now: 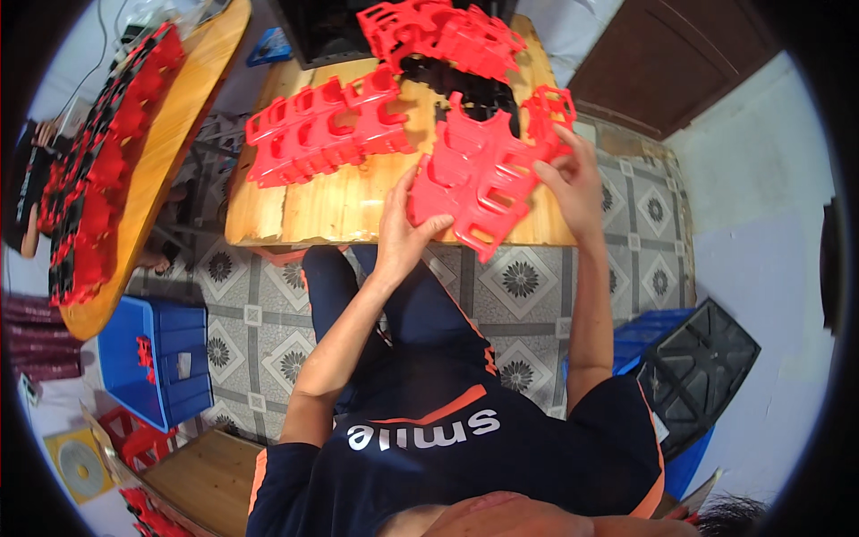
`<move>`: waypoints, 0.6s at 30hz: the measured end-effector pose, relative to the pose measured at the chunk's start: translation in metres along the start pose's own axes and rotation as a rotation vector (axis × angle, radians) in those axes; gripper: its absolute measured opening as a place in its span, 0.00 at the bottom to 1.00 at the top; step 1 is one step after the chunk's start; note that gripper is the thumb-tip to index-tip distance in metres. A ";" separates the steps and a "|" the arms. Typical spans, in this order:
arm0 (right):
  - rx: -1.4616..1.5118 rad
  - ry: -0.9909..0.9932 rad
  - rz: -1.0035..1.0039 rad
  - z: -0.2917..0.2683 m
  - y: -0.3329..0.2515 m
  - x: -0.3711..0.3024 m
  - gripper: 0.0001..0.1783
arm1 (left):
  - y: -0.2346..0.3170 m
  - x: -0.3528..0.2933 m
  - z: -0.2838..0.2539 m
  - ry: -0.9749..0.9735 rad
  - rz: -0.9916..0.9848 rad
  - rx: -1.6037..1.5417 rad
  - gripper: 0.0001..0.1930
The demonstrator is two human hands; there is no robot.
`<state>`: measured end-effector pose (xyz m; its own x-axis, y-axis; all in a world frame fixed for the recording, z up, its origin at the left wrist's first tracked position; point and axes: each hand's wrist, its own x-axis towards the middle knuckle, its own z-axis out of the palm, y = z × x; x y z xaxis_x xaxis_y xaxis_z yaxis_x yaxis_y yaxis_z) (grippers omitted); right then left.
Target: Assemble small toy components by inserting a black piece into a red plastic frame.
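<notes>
Nearest to you are your own legs in dark trousers (pixel 420 304), above a tiled floor (pixel 519 277) with flower patterns. At your left on the floor stands a blue crate (pixel 165 358), and at your right a black plastic panel (pixel 698 367) lies over another blue box (pixel 649 331).

Your left hand (pixel 403 228) is clamped on the near left edge of a red plastic frame piece (pixel 479 183); the thumb lies on top and the fingers go under it. Your right hand (pixel 573 179) holds the same piece at its right side, with the fingers closed around the upper right corner. The piece is tilted and sits over the near edge of the wooden table (pixel 340 201), toward the right half of it, and it partly hangs out past the table edge toward you.

Further on the table, to the left of the piece, lies a row of red frame parts (pixel 327 130), well apart from your hands. Behind, at the far edge, there is another heap of red parts (pixel 443 36) on top of black parts (pixel 465 85).

Far at your left, a second wooden table (pixel 174 125) carries a long stack of red and black parts (pixel 98 152)
</notes>
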<state>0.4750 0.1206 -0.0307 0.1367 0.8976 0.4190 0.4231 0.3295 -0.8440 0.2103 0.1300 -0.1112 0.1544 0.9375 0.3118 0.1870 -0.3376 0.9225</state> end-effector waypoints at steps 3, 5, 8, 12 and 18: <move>-0.064 -0.130 -0.173 -0.025 -0.042 0.012 0.24 | 0.037 -0.029 -0.022 -0.064 -0.264 -0.452 0.35; -0.106 -0.221 -0.294 -0.029 -0.068 0.023 0.22 | 0.054 -0.048 -0.035 -0.082 -0.334 -0.538 0.28; -0.038 -0.415 -0.046 0.004 -0.082 0.041 0.19 | 0.078 -0.056 -0.047 -0.288 -0.811 -0.840 0.33; -0.435 -0.705 0.391 0.073 -0.060 0.082 0.24 | 0.013 -0.059 -0.062 -0.290 -1.043 -1.153 0.43; -0.186 -0.557 0.304 0.097 -0.023 0.078 0.29 | 0.019 -0.075 -0.074 -0.050 -0.963 -1.214 0.46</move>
<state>0.3891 0.2115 -0.0111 -0.1880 0.9764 -0.1067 0.5934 0.0263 -0.8045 0.1301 0.0599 -0.1006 0.4781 0.7405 -0.4722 -0.6366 0.6626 0.3946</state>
